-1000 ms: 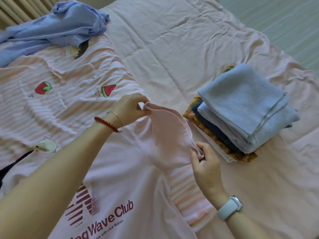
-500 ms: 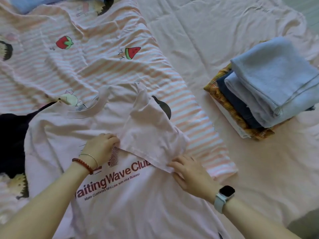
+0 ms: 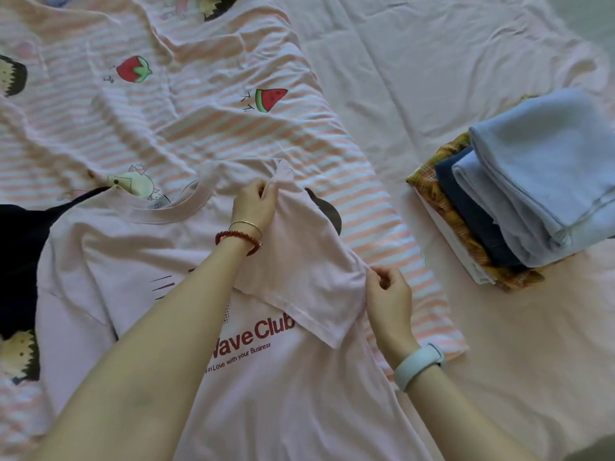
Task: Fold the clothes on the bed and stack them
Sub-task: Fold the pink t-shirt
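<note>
Setting: a bedroom in a home. The work surface is a bed covered by a wrinkled pale pink sheet. A striped cover printed with fruit and cartoon figures lies across its left side. Household laundry is present: a pink T-shirt spread at the near edge and a stack of folded clothes by the right edge.

wrinkled pale pink bedsheet in soft, even light.
</note>
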Motion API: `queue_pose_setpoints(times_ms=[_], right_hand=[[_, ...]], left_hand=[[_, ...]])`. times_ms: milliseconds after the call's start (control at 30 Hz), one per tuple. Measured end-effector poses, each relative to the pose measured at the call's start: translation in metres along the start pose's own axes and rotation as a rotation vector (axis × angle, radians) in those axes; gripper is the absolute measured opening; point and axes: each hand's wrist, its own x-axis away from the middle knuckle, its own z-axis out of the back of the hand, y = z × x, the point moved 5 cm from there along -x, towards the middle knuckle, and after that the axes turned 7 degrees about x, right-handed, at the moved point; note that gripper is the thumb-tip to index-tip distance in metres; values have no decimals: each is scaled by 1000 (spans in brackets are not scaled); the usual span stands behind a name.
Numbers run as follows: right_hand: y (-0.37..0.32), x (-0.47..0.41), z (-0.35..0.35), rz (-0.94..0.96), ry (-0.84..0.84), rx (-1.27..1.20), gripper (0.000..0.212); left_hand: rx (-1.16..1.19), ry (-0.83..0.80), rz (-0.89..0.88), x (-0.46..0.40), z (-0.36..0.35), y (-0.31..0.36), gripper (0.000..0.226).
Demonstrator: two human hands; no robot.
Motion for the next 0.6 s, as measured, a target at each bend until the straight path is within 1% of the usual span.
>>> queue_pose_setpoints(times_ms=[67,100,167,233,300,333,367,400,433,467,500,567,600], right_hand=[[-1,2,3,62,54,-13,10],[0,3,4,67,65,-25,10],[6,6,1,-10,42,-84,8],[13,12,-4,-117,-19,-186,18],[21,19,-7,-165,-45,-237,29],[25,24,-8,-178,-56,-232,32],[29,29,-10,-194,-77,-218,30],[32,34,-12,-202,-99,-183,22],[34,38,-14,-195,-121,-125,11],[33,42,-14,-163,-122,-59,8],[31,43,-14,-120,-107,-6,15],[23,46,-11,-50,-54,4,19],[21,47,-11,-31,-42,-18,18]], left_hand=[[53,91,0,2,13,-3,39],[54,100,16,4,19,-9,39],[7,2,103,10,23,-26,39],[31,-127,232,18,25,-47,37],[126,-212,315,28,28,-60,33],[132,-250,307,34,29,-62,33],[89,-289,272,39,29,-62,32],[11,-315,216,43,28,-62,29],[-64,-304,152,48,29,-59,25],[-105,-258,88,51,31,-55,23],[-108,-200,28,53,34,-49,21],[-79,-107,-52,54,41,-40,19],[-84,-93,-67,54,43,-39,19]])
